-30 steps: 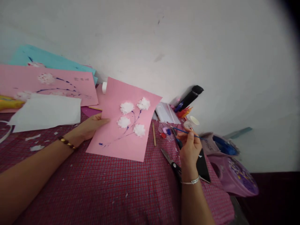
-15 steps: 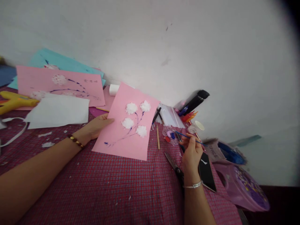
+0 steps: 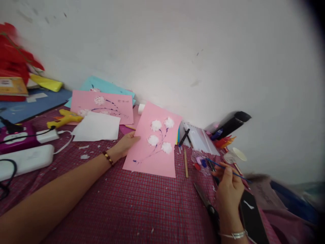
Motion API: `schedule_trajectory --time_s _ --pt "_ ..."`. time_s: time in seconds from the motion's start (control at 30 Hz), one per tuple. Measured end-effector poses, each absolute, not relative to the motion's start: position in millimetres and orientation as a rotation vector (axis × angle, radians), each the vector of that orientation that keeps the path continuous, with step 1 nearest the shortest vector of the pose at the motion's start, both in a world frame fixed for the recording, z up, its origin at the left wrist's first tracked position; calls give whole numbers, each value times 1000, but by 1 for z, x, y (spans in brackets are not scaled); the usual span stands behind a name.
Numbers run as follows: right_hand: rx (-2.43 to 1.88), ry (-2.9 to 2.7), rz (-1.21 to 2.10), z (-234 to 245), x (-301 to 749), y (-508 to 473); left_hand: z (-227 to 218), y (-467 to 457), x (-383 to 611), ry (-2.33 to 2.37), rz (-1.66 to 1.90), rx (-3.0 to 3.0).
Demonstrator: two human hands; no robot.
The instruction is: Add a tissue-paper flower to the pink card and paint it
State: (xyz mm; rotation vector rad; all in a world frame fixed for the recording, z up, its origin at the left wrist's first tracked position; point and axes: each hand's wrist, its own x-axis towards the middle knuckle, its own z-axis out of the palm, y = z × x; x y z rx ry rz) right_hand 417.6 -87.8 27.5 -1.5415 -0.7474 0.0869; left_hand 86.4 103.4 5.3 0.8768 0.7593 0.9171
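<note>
My left hand (image 3: 126,143) grips the left edge of a pink card (image 3: 147,162), holding it tilted up off the cloth. White fluffy blossoms and dark purple painted branches cover its face. In my right hand (image 3: 230,186) is a thin blue paintbrush (image 3: 223,166), pinched between thumb and fingers. Its tip points left at a clear palette (image 3: 200,162) with red, lilac and dark blue paint. Scissors (image 3: 207,201) lie just left of my right wrist, and a wooden stick (image 3: 186,164) rests between card and palette.
A black phone (image 3: 254,217) lies beside my right wrist. Paint tubes (image 3: 224,141) and a paper cup (image 3: 238,154) stand behind the palette. On the left are white paper (image 3: 98,127), another pink flower card (image 3: 114,101), a yellow glue gun (image 3: 66,118) and a white power bank-like block (image 3: 27,161).
The view has swung left, so everything sits further right and more of the table's left side shows. Both hands keep hold of the card and the paintbrush.
</note>
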Motion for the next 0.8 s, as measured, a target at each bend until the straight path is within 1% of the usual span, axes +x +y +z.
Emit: schedule_trajectory --time_s 0.33,0.53,0.8 --pt "-1519 -766 87 26 417 -88 -2 109 80 625 890 817" --pt "-1492 -767 79 24 418 -87 -8 113 81 636 895 848" --pt "-1512 -757 96 27 414 -88 -4 111 80 641 888 837"
